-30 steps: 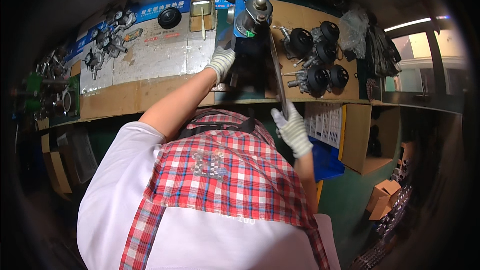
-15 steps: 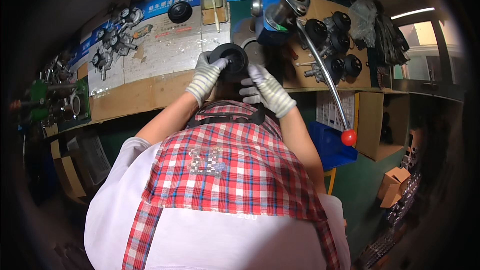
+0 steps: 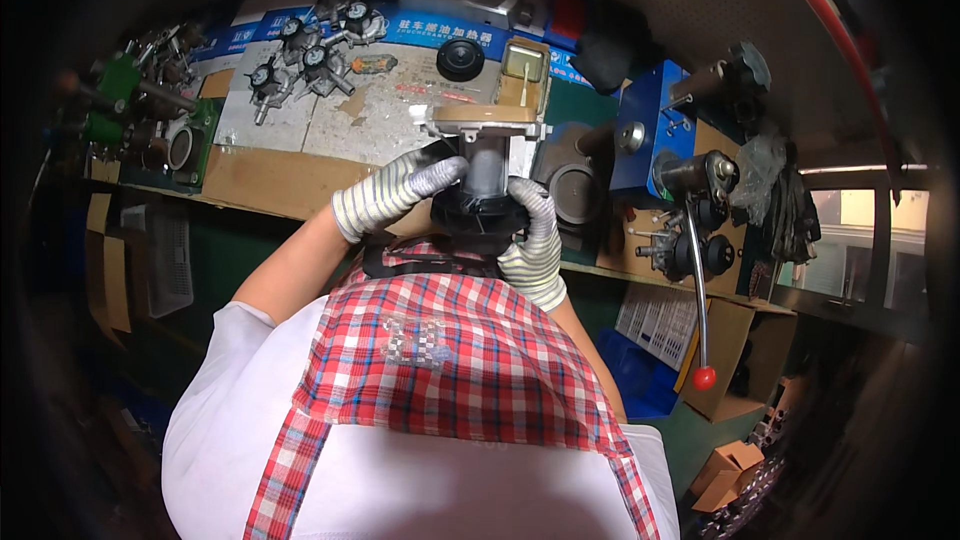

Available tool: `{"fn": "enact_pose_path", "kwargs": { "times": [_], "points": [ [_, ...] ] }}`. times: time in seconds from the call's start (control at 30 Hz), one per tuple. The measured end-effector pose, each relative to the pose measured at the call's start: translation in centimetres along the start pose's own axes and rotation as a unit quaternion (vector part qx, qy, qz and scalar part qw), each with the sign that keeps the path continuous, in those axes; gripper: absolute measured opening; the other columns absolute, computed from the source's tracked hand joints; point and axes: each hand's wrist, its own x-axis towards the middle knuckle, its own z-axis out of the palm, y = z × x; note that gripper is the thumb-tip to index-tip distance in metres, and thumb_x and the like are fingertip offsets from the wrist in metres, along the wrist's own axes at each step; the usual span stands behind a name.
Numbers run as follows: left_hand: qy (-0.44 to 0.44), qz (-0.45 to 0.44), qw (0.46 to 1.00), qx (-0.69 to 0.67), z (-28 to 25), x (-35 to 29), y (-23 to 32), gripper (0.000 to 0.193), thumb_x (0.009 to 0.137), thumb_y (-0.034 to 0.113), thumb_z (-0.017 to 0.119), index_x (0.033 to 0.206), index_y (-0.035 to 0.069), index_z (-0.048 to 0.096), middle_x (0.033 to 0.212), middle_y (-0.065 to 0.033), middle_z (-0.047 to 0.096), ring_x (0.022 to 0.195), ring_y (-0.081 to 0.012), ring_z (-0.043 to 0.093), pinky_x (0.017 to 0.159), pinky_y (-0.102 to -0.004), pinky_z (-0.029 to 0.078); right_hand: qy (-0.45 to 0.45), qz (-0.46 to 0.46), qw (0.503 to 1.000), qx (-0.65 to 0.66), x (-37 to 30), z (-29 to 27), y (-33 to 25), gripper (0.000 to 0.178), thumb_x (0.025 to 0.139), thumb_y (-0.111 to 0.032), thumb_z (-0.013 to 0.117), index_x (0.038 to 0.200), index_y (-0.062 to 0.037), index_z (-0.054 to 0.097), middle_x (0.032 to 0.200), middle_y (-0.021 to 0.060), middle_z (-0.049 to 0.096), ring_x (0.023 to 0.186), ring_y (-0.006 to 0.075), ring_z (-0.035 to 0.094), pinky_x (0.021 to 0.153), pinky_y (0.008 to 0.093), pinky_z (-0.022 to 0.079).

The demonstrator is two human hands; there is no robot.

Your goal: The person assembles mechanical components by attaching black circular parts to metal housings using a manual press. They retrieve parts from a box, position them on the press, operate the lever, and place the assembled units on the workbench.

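Note:
Between my two gloved hands is a metal motor assembly (image 3: 487,168), raised in front of my apron at the bench's near edge. It has a grey cylindrical body, a flat metal flange at its far end and a black round part nearest me. My left hand (image 3: 400,190), in a striped glove, grips its left side, the thumb lying along the body. The fingers of my right hand (image 3: 538,245) close round the black part's right side. Both palms and some fingertips are hidden.
A blue press (image 3: 640,130) with a red-knobbed lever (image 3: 698,290) stands at the right. Several metal-and-black assemblies (image 3: 325,68) lie at the far left. A black round cover (image 3: 461,58) and a tray with a brush (image 3: 522,75) sit beyond my hands. Cartons (image 3: 728,475) stand lower right.
The assembly has been tipped, so its metal body and flange now show where the black round face was. My right hand has closed on it. The whole view has shifted.

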Motion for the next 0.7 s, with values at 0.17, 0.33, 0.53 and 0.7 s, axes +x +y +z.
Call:
{"fn": "enact_pose_path", "kwargs": {
  "times": [0.17, 0.33, 0.53, 0.7],
  "points": [
    [0.031, 0.037, 0.998, -0.030, -1.3, 0.3, -0.1, 0.056, 0.093, 0.036, 0.071, 0.136, 0.004, 0.056, 0.125, -0.0052, 0.062, 0.116, -0.0148, 0.055, 0.102, -0.0321, 0.043, 0.018, -0.070, 0.997, -0.018, 1.3, 2.0, 0.1, 0.065, 0.074, -0.013, 0.084, 0.131, -0.0066, 0.055, 0.121, 0.0209, 0.060, 0.110, 0.0389, 0.061, 0.094, 0.0450, 0.051],
    [0.007, 0.039, 0.999, -0.029, -2.5, 0.6, -0.2, 0.060, 0.091, 0.035, 0.074, 0.137, 0.003, 0.054, 0.127, -0.0066, 0.062, 0.118, -0.0168, 0.055, 0.104, -0.0338, 0.043, -0.030, -0.099, 0.985, -0.137, 1.4, 2.0, 0.8, 0.061, 0.074, -0.012, 0.083, 0.128, -0.0070, 0.056, 0.119, 0.0231, 0.060, 0.107, 0.0406, 0.063, 0.091, 0.0444, 0.053],
    [-0.020, 0.034, 0.999, -0.030, -3.1, 1.6, -0.9, 0.066, 0.088, 0.039, 0.075, 0.139, 0.003, 0.053, 0.129, -0.0064, 0.061, 0.119, -0.0177, 0.054, 0.105, -0.0343, 0.042, -0.040, -0.089, 0.973, -0.209, 1.4, 2.4, 0.5, 0.063, 0.071, -0.010, 0.082, 0.128, -0.0074, 0.055, 0.119, 0.0231, 0.061, 0.105, 0.0416, 0.064, 0.089, 0.0468, 0.054],
    [-0.012, 0.014, 0.998, -0.057, -1.4, 2.8, -1.2, 0.062, 0.089, 0.036, 0.075, 0.137, 0.003, 0.055, 0.125, -0.0063, 0.064, 0.115, -0.0168, 0.058, 0.103, -0.0330, 0.044, -0.029, -0.024, 0.992, -0.124, 0.4, 1.7, 1.1, 0.059, 0.087, -0.036, 0.071, 0.134, -0.0078, 0.052, 0.126, 0.0247, 0.056, 0.114, 0.0423, 0.060, 0.095, 0.0462, 0.052]
  ]
}}
